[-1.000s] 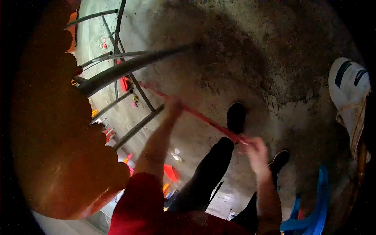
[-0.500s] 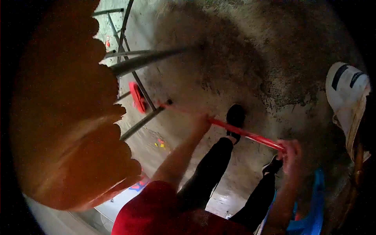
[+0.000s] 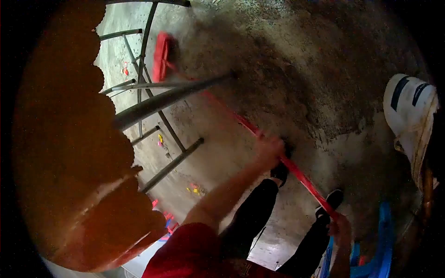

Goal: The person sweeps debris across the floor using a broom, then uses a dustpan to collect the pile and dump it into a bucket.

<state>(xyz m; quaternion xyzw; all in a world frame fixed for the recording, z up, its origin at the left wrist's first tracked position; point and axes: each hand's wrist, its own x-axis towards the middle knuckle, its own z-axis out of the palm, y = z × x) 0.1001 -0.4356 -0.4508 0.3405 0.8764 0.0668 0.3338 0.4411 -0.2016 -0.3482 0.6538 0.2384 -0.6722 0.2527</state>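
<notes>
A red broom slants across the view, its red head [image 3: 161,58] on the concrete floor past the grey metal legs and its red handle [image 3: 303,180] running down to the right. My left hand [image 3: 270,149] is wrapped round the middle of the handle. Near the handle's end, my right hand [image 3: 340,226] is closed on it, low and close to my body. One grey leg [image 3: 171,103] crosses in front of the upper handle. Part of the handle is blurred.
A brown tabletop with a ragged-looking edge [image 3: 69,139] fills the left. Small coloured scraps [image 3: 194,189] lie on the floor [image 3: 222,171]. Blue plastic furniture [image 3: 382,241] stands at lower right, below a white object with dark stripes [image 3: 408,102].
The broom head has swung away from me, up the view past the metal legs. Both hands have moved lower in view with the handle, the left one also to the right.
</notes>
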